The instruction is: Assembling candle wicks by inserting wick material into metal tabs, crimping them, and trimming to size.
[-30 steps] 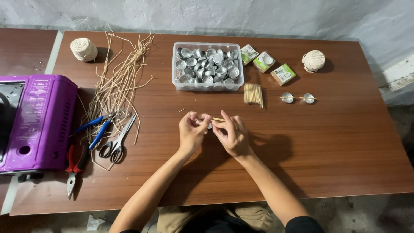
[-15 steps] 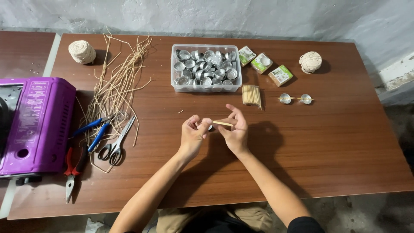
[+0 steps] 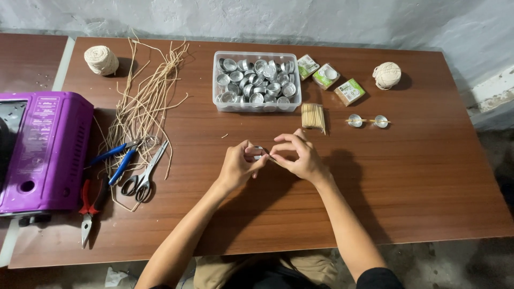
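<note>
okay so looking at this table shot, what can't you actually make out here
- Head view: the small metal cup between the left hand and right hand is mostly covered by the fingers; whether a stick is in it cannot be told.
- The purple stove is cut off by the left edge.
- The small green boxes are too small to tell their contents.
- The two finished cups are too small to show how their stick is fixed.

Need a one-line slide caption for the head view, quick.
Both hands, left hand and right hand, pinch a small metal cup over the wooden table, near a tub of cups.
</note>
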